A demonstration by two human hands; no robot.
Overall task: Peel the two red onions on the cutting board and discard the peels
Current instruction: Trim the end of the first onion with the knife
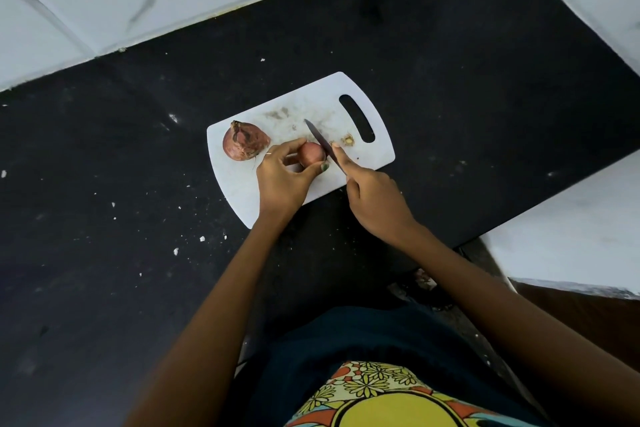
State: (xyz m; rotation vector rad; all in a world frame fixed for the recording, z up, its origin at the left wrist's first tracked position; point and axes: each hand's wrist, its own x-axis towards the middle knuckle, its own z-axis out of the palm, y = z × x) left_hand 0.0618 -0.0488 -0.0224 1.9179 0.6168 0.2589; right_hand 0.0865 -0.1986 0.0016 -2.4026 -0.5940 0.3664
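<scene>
Left hand (282,177) pinches a small onion (310,153) on the white board (346,104); right hand (375,196) grips a knife (320,140), its blade laid against the onion's right side. A second, unpeeled onion (244,145) rests at the board's left end, on the black worktop (485,80).

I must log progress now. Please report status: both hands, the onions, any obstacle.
Left hand holds small onion on cutting board. Right hand grips knife, blade at onion's end. Larger onion unpeeled, apart. Cut-off scrap on board; no obstacle.
</scene>
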